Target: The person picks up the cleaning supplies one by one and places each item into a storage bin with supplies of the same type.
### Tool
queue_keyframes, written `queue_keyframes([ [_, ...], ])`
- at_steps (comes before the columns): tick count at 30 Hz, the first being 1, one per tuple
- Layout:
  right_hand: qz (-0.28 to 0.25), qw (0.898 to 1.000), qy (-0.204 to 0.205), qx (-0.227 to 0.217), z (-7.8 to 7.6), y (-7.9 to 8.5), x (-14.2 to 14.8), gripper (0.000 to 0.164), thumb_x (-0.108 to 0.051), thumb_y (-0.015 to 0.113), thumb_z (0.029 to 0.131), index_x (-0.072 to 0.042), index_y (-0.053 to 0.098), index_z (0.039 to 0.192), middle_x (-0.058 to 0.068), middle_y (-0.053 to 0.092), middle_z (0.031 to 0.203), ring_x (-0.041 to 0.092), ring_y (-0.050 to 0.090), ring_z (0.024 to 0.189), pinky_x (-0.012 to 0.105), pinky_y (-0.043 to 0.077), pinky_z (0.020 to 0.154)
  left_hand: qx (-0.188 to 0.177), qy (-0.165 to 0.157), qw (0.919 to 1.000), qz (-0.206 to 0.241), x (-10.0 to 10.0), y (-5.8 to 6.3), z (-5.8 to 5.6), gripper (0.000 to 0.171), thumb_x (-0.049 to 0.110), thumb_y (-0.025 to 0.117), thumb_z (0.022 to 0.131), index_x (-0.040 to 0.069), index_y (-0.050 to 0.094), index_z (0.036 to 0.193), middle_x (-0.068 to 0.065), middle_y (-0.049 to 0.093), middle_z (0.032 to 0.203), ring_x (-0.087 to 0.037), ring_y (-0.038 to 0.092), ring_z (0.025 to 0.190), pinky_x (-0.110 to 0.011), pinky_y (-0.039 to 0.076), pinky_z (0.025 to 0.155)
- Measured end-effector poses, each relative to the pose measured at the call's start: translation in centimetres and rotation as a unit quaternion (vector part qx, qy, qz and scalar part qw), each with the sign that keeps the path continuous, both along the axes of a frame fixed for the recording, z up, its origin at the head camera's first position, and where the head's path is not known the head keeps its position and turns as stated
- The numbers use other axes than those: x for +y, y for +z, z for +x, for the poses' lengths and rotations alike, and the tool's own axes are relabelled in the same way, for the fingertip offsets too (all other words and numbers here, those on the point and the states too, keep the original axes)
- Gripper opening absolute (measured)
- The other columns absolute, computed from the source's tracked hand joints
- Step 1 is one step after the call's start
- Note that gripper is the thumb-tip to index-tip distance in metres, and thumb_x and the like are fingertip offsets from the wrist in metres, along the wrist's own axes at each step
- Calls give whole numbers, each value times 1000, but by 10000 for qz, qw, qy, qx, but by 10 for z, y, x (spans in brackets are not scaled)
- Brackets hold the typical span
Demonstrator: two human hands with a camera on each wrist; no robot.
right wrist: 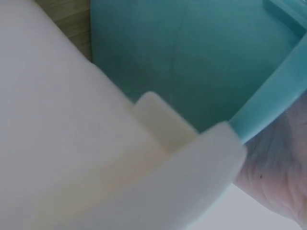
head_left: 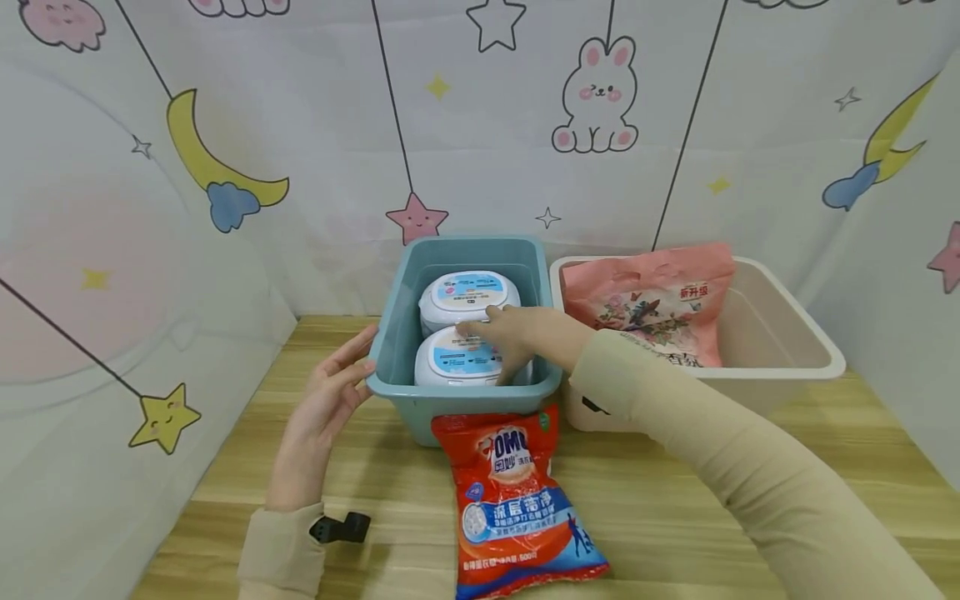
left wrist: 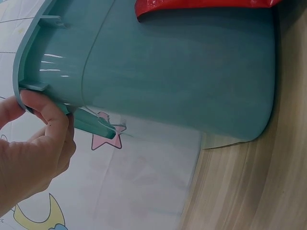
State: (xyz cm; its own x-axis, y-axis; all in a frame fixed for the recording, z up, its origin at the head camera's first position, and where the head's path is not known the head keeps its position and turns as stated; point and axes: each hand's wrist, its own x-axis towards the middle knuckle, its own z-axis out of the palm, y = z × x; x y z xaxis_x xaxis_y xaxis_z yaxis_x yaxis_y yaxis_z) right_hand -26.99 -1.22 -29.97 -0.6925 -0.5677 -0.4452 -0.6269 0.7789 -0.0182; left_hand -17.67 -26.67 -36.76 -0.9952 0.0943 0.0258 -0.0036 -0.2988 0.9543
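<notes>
My left hand point(head_left: 327, 400) pinches the left rim of the teal bin point(head_left: 468, 247). In the left wrist view, the left hand's thumb and fingers point(left wrist: 50, 115) are bent round that rim. Two white tubs with blue-printed lids sit inside the bin, the rear tub point(head_left: 468, 292) behind the front tub point(head_left: 453, 358). My right hand point(head_left: 517, 333) reaches in over the bin's right rim and grips the front tub, its fingers spread across the lid and down the side. The right wrist view shows only part of the palm, beyond the teal rim point(right wrist: 276, 96).
A red OMO laundry powder bag point(head_left: 517, 508) lies on the wooden table point(head_left: 675, 517), its top against the bin's front. Beside the bin stands a cream bin point(head_left: 780, 333) holding a pink bag point(head_left: 652, 300). A patterned cloth point(head_left: 315, 83) hangs behind and at both sides.
</notes>
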Motion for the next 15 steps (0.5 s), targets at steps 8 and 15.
queue_keyframes([
  [8, -301, 9995, 121, 36, -1, 0, 10, 87, -46, 73, 81, -31, 25, 152, 15, 25, 158, 35, 33, 140, 56, 32, 112, 35, -27, 10000, 22, -1, -1, 0, 57, 0, 50, 96, 1, 30, 149, -3, 50, 127, -9, 61, 105, -24, 53, 84],
  [15, -595, 9977, 249, 189, 1, 1, 19, 82, -49, 72, 81, -28, 32, 150, 14, 38, 150, 32, 41, 133, 53, 35, 111, 61, -43, 10000, 15, 0, -1, 0, 56, 0, 50, 96, 1, 30, 149, -5, 48, 129, -9, 60, 106, -24, 53, 84],
])
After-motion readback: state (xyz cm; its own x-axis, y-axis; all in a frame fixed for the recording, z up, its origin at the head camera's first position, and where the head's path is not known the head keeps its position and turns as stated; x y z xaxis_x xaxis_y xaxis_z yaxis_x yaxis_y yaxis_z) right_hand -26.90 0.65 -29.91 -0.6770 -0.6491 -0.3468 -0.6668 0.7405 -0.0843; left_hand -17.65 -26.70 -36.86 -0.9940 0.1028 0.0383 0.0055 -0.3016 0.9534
